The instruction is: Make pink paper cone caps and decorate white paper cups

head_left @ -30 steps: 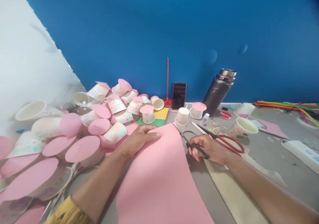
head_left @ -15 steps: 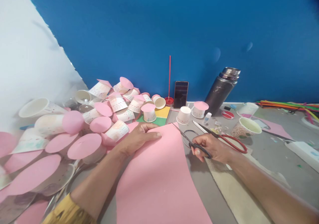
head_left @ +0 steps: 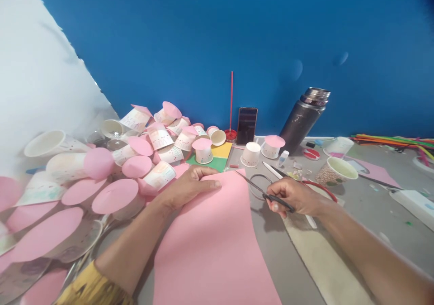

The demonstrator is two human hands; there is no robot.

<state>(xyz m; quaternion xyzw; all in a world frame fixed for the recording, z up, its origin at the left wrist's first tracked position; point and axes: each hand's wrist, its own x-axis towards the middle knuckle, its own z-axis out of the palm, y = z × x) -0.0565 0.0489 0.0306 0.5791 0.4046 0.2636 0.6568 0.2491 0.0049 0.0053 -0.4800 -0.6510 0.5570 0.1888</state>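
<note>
A long sheet of pink paper (head_left: 217, 246) stretches from the table towards me. My left hand (head_left: 191, 185) grips its far left edge, thumb on top and fingers underneath. In my right hand (head_left: 293, 195) are black-handled scissors (head_left: 253, 184), fingers wrapped round the handles. Their blades point left and lie at the sheet's far right corner; I cannot tell whether they touch the paper. A round wire-like loop (head_left: 260, 176) shows behind the blades. Partly hidden behind my right hand are red-handled scissors (head_left: 322, 188).
Paper cups with pink paper tops (head_left: 115, 196) are heaped on the left. At the back stand a phone (head_left: 247, 126), a dark flask (head_left: 301, 121) and a white cup (head_left: 251, 154). A patterned cup (head_left: 335, 171) and coloured sticks (head_left: 386, 138) are on the right.
My right hand and the scissors have moved slightly right, covering more of the red-handled scissors. The sheet's near part has swung slightly left. My left hand keeps its grip.
</note>
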